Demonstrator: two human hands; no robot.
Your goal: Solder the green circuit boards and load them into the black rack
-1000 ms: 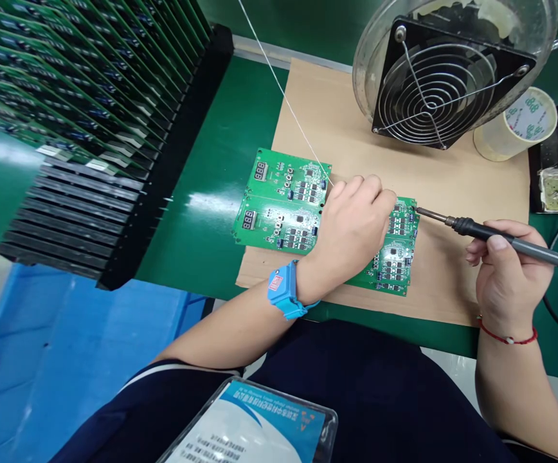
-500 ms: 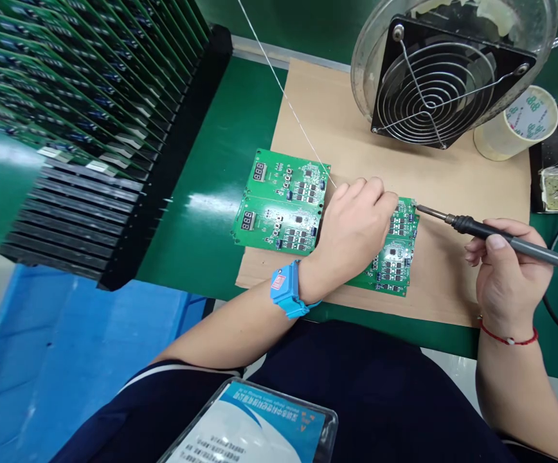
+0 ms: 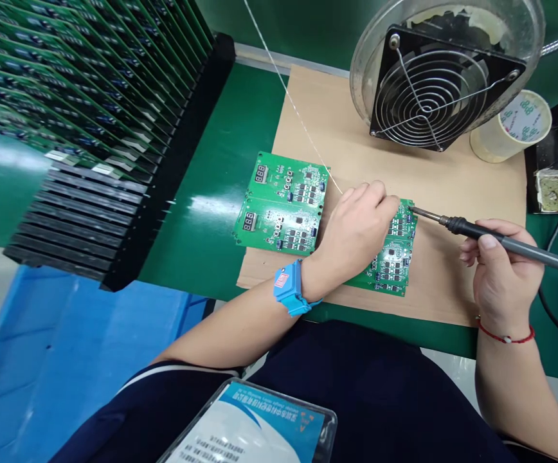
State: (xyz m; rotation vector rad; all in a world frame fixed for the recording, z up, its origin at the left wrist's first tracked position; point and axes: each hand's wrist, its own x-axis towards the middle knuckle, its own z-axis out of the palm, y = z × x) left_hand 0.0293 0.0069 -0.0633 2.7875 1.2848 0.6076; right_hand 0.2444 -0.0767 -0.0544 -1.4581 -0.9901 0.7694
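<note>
My left hand [image 3: 359,222] is closed around a thin solder wire [image 3: 292,103], which comes down from the top of the view. The hand covers part of a green circuit board [image 3: 391,270]. My right hand [image 3: 508,263] grips a soldering iron [image 3: 515,245] like a pen. Its tip points left and lies at the upper right edge of that board; whether it touches a joint is too small to tell. To the left of my left hand lies another green board [image 3: 279,202] with two small digit displays.
A brown cardboard sheet [image 3: 452,270] lies beneath the boards. A fan with a wire guard [image 3: 423,106] stands at the back, beside a tape roll [image 3: 524,125] and a sponge holder [image 3: 555,193]. At left, a black rack [image 3: 129,238] holds several upright boards above a blue bin [image 3: 90,341].
The soldering iron and my right hand have shifted slightly left, bringing the tip a little further in over the board's edge. My left hand has barely moved. The view has shifted slightly.
</note>
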